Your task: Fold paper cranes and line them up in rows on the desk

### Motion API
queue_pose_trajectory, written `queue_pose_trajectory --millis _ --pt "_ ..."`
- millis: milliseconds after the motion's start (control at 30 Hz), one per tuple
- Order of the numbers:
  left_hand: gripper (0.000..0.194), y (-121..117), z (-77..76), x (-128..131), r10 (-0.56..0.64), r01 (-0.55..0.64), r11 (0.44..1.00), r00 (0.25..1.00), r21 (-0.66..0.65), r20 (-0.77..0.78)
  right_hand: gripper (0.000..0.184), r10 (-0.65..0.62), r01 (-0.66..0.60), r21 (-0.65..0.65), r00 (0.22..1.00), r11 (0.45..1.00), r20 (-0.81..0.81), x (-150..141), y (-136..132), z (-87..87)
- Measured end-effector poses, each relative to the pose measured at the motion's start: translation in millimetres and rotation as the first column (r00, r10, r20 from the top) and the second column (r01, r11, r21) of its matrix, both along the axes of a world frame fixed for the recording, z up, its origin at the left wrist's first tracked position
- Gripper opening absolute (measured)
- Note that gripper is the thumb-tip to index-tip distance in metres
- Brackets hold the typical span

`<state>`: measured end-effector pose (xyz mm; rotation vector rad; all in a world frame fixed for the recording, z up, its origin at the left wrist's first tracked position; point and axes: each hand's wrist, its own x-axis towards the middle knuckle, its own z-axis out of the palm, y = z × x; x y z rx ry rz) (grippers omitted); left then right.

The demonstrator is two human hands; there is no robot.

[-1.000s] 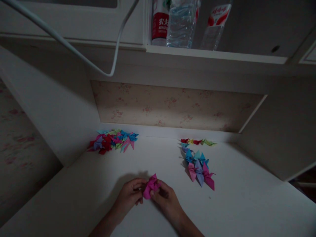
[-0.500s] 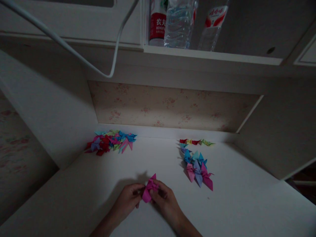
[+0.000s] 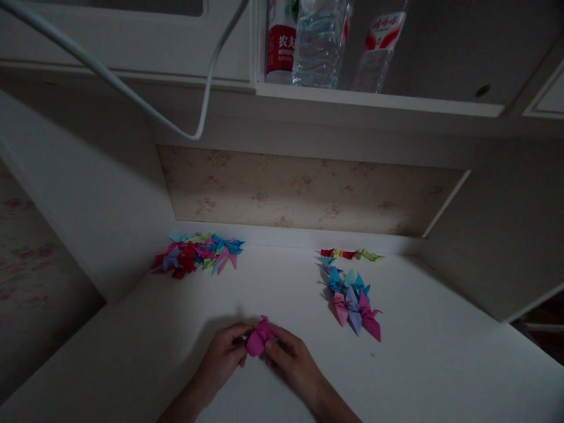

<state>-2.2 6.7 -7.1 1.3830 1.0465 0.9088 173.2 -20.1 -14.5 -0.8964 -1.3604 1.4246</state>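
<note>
A small pink folded paper piece [image 3: 259, 341] is pinched between both my hands low over the white desk [image 3: 418, 376]. My left hand [image 3: 222, 357] grips its left side with fingers curled. On the right side my right hand [image 3: 291, 361] is closed on it with thumb and fingertips. A heap of folded paper cranes in red, blue, green and pink [image 3: 196, 255] lies at the back left. A line of finished cranes in blue, purple and pink [image 3: 352, 299] lies to the right of my hands.
Three plastic water bottles [image 3: 319, 41] stand on a shelf above the desk. A white cable [image 3: 132, 88] hangs across the upper left. A few small red and green paper pieces [image 3: 352, 254] lie against the back wall. Side panels enclose the desk on both sides.
The pink paper piece has been pressed smaller and lower between my fingers; its upward point is folded down. Both hands have shifted slightly toward me.
</note>
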Motion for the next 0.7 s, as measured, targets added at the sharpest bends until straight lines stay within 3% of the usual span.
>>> queue_pose_trajectory --millis 133,267,500,700 --pt "0.019 4 -7.5 0 -0.008 0.008 1.000 1.000 0.009 -0.002 0.045 0.014 -0.015 -0.019 0.999 1.000 -0.043 -1 -1 0.8" --pt "0.016 6 -7.4 1 0.003 -0.002 1.000 0.999 0.012 -0.044 0.053 -0.103 0.099 -0.046 0.991 0.994 -0.089 -3 0 -8.2" --pt "0.028 3 -0.8 3 -0.023 0.026 1.000 0.981 0.013 -0.191 0.038 -0.286 0.280 0.070 0.954 0.957 0.090 -1 -1 -5.7" --pt "0.041 3 -12.8 2 -0.124 0.132 0.991 0.966 0.019 -0.225 0.030 -0.290 0.270 0.113 0.925 0.956 0.245 32 -15 14.2"
